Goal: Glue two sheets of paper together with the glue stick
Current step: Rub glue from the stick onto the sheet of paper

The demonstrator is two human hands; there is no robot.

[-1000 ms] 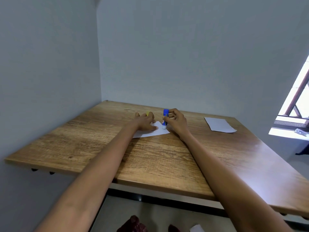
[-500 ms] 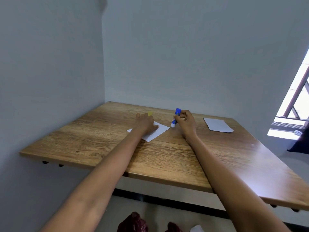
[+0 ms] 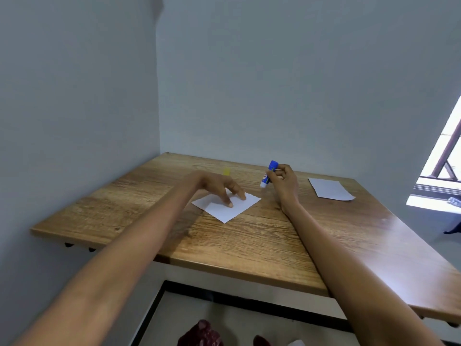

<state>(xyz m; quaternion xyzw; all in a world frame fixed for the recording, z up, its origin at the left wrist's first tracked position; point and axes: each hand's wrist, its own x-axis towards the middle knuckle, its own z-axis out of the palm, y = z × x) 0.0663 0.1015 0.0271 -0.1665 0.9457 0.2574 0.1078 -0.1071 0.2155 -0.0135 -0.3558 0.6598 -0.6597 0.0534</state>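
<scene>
A rectangular wood-grain tabletop [image 3: 249, 245] is set into a corner formed by two plain pale grey-blue walls [image 3: 274, 83], while bright daylight is admitted through a brown-framed window [image 3: 446, 156] at the right edge.

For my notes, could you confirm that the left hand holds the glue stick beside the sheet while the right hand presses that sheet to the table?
The hands are swapped. In the head view the right hand holds the glue stick beside the sheet, while the left hand presses that sheet to the table.
</scene>
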